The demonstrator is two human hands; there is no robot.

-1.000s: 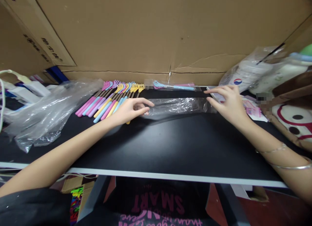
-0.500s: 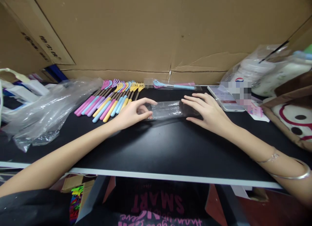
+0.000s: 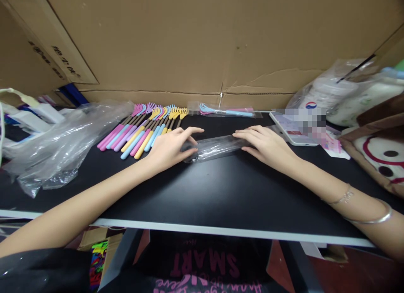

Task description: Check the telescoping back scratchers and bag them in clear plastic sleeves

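A long, narrow clear plastic bag [image 3: 216, 149] lies between my hands over the black desk, its right end slanting upward. My left hand [image 3: 176, 147] is at the bag's left end, thumb and forefinger spread apart. At the other end my right hand [image 3: 263, 143] has the bag between its thumb and its fingers, which are held close together. The bag's right part is partly hidden behind that hand. Beside my left hand lies a row of small claw-shaped back scratchers [image 3: 139, 135] with pink, blue, purple and yellow handles.
Behind the bag lies a packed bag of back scratchers [image 3: 225, 110] against the cardboard wall [image 3: 189, 40]. A large plastic sheet [image 3: 63, 150] covers the left side. A phone [image 3: 293, 131], a bagged cup [image 3: 328, 93] and a brown bag [image 3: 362, 145] stand at right.
The clear bag has tilted, its left end now nearer the front edge. The fingers of my right hand have drawn together and moved slightly left. My left hand's thumb and forefinger remain apart.
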